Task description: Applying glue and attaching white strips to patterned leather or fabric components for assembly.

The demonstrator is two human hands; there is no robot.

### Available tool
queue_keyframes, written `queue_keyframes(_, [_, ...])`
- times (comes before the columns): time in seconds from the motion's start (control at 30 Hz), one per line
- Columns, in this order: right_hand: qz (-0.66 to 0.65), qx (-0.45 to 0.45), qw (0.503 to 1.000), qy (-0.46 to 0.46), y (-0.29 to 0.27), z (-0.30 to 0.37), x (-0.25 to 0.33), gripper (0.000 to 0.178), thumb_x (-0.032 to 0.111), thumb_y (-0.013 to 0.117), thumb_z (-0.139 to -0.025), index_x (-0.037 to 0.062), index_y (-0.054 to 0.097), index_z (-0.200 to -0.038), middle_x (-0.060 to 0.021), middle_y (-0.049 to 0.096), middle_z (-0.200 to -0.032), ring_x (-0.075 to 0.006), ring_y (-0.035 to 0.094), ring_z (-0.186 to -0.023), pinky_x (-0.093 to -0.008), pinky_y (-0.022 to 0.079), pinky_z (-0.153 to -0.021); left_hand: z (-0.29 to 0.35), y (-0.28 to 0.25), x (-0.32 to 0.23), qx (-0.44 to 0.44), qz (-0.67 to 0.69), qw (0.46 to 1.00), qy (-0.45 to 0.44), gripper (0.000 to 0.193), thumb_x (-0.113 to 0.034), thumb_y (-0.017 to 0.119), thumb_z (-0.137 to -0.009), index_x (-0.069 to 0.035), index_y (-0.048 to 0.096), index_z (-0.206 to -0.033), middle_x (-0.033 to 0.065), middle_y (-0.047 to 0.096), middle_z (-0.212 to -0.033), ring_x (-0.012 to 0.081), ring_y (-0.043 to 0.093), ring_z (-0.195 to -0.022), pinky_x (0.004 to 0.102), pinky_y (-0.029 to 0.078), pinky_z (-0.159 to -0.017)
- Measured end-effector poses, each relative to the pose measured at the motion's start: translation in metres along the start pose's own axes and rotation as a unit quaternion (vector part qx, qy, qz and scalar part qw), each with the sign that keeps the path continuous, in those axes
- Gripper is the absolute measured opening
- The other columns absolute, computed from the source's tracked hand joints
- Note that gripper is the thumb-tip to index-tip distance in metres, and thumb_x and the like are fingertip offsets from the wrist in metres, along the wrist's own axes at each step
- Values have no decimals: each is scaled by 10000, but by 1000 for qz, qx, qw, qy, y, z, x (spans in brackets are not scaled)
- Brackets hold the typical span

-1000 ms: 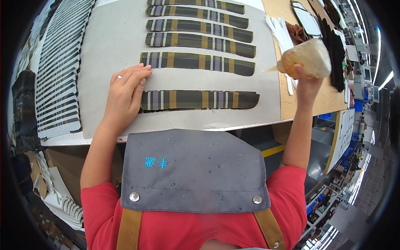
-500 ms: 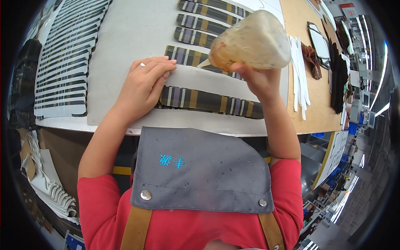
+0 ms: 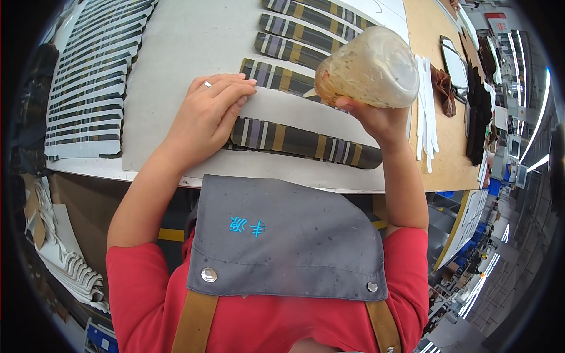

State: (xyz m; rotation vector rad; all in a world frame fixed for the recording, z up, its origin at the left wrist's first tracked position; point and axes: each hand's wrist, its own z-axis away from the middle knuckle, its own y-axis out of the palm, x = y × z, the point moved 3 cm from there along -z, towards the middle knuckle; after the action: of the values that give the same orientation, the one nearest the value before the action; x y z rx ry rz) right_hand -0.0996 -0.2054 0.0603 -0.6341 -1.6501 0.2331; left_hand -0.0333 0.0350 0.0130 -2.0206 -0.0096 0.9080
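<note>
My right hand (image 3: 382,122) is wrapped around a cloudy, translucent squeeze bottle (image 3: 376,67), tilted on its side. Amber residue coats its inside, and its pale nozzle (image 3: 311,93) points left, over a plaid strip (image 3: 279,76). My left hand (image 3: 213,112) wears a ring and rests on the work board, fingers stretched out side by side toward the right. Its fingertips touch the left end of a pale, curved band (image 3: 312,115) between two plaid strips. Beside its thumb lies the nearer plaid strip (image 3: 306,143), whose left end is partly covered by the hand.
More plaid strips (image 3: 303,28) lie in a row behind the bottle. On the left, many overlapping plaid strips with white edges (image 3: 91,82) form a column. White strips (image 3: 426,112), brown material (image 3: 442,88) and dark strips (image 3: 475,117) lie on the right. The table's front edge curves before me.
The bottle has moved slightly right and toward me, and its base is turned more into view. My left hand keeps its place on the board; the whole view has shifted a little.
</note>
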Motion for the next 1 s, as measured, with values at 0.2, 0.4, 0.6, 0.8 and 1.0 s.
queue_keyframes(0.2, [-9, -49, 999, -15, -31, 21, -15, 866, 293, 911, -535, 2, 433, -1197, -96, 594, -1092, -189, 590, -1008, -306, 483, -871, 0, 0, -2, 4, -12, 1000, -7, 174, -35, 467, -903, -44, 599, -1016, 69, 637, -1113, 240, 549, -1117, 344, 346, -961])
queue_keyframes(0.4, [-17, -92, 994, -47, -54, 38, -17, 666, 245, 899, -563, 10, 564, -1088, -78, 625, -1035, -188, 608, -956, -310, 495, -836, 1, 2, -6, 16, -20, 1000, -13, 177, -40, 456, -909, -32, 598, -1014, 77, 636, -1114, 242, 543, -1127, 348, 341, -971])
queue_keyframes(0.6, [5, -111, 993, -27, -72, 50, -33, 670, 214, 896, -569, -3, 554, -1103, -79, 638, -1012, -176, 614, -932, -311, 499, -827, -3, 5, -2, 22, -33, 999, -8, 186, -44, 448, -917, -29, 597, -1027, 76, 636, -1113, 243, 545, -1124, 349, 341, -973])
queue_keyframes(0.8, [-195, -239, 950, -52, -122, 61, -44, 559, 445, 635, -847, 29, 478, -1184, -69, 568, -1073, -164, 590, -840, -330, 516, -638, -9, -4, -7, 7, -5, 1000, -26, 176, -56, 455, -918, -33, 601, -1016, 82, 642, -1090, 243, 563, -1093, 341, 365, -938])
queue_keyframes(1.0, [-516, -364, 774, -43, -257, 90, -45, 807, 328, 825, -635, -7, 438, -1259, -250, 508, -1212, -113, 456, -605, -224, 423, -567, -13, -17, -6, -30, 142, 986, -82, 222, -30, 422, -920, 2, 583, -1070, 135, 611, -1129, 233, 553, -1079, 313, 378, -963])
